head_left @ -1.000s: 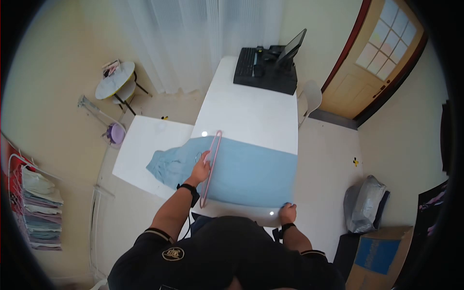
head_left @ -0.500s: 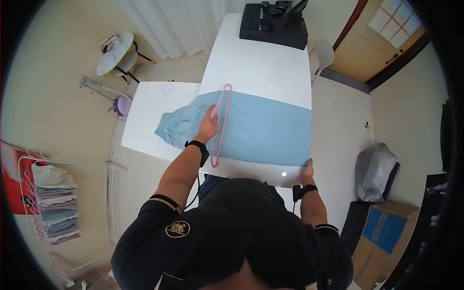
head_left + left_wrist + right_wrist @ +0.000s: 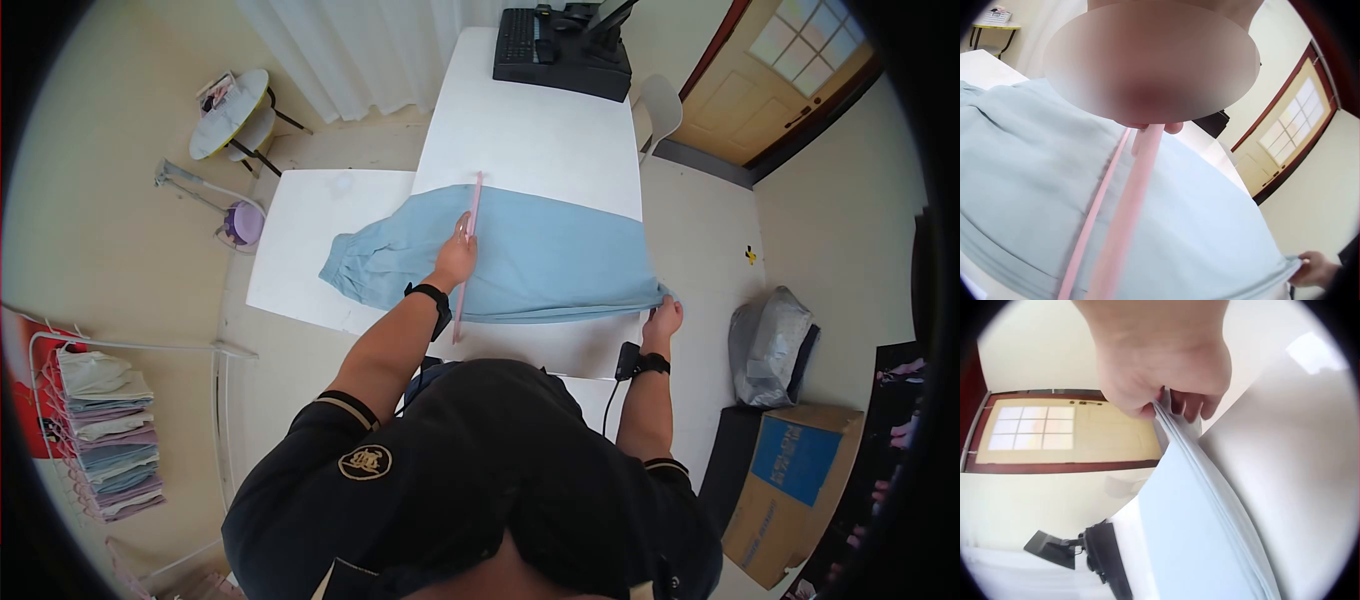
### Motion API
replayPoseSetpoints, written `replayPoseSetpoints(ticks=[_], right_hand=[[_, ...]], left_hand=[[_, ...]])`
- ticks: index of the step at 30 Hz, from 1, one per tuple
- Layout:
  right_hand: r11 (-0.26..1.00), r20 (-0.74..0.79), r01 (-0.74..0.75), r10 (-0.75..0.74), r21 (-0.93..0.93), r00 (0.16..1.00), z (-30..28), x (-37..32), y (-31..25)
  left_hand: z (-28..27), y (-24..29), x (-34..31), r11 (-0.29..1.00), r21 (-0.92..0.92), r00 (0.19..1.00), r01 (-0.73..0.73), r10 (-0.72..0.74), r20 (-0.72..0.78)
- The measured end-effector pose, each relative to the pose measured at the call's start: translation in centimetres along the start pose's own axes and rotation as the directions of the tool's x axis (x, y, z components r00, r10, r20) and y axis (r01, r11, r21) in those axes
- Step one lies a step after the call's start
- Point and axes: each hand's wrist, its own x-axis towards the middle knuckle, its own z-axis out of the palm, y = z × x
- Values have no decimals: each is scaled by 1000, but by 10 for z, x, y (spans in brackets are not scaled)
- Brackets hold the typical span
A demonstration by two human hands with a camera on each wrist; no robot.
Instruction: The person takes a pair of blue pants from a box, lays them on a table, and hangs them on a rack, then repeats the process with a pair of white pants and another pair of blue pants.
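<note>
Light blue trousers [image 3: 560, 250] lie folded lengthwise across the white table, their gathered end to the left. Over them, my left hand [image 3: 457, 255] grips a pink hanger [image 3: 473, 205] that lies across the cloth from far edge to near edge. In the left wrist view the hanger's two bars [image 3: 1124, 231] run toward the camera, and the left hand is mostly blurred out. At the table's right edge my right hand [image 3: 663, 318] pinches the near corner of the trousers. The right wrist view shows the stacked cloth edges [image 3: 1200, 462] lifted between right thumb and fingers [image 3: 1192, 407].
A black keyboard-and-screen unit [image 3: 562, 60] stands at the table's far end, near a white chair [image 3: 660, 108]. Folded clothes hang on a rack [image 3: 110, 430] at left. A cardboard box [image 3: 795, 490] and a grey plastic bag [image 3: 775, 350] sit on the right.
The left hand has turned the hanger more edge-on and shifted it slightly right. The right hand has taken hold of the trousers' near right corner and drawn it up and outward.
</note>
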Motion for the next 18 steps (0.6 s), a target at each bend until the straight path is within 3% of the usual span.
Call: replayPoseSetpoints(ticks=[3,4,5,7,8,9,10,12,14,15,17,18], right_hand=[[896,32,363,-367,-254,930,57,-14,-23],[717,137,587,-583,-376,801,80,-33,-34],[469,268,755,-737,-458,621,102,-57,-41],[355,436,864,-755,-358,490,146,-110,-33],[332,588,904,-687,-268,426,160,-132,-24],[385,698,902,-591,-196,404,175,-154,-12],[500,774,829,-410,-251,482,183,-173,7],[382,901,897,-274,-220,338,192,-196,47],[369,950,879,40,-302,310,196,-206,78],[367,949,879,40,-305,312,198,-211,86],[382,963,885,119,-267,240,198,-218,96],[411,957,864,139,-291,256,201,-220,96]], left_hand=[[1,-2,0,997,-71,999,31,-30,11],[-1,-4,0,989,-142,999,44,-43,15],[-6,-4,0,989,-145,999,43,-42,16],[-16,-3,0,932,-303,976,199,-160,150],[-16,-10,2,931,-305,975,201,-161,153],[-12,-22,6,967,-240,994,90,-71,86],[-10,-33,10,986,-165,999,-21,26,25],[-6,-44,16,990,-130,998,-51,55,29],[-4,-48,18,992,-95,996,-82,86,35],[-3,-49,18,992,-102,997,-77,79,15],[-6,-50,18,991,-115,997,-72,72,0],[-11,-44,17,991,-125,994,-55,66,84]])
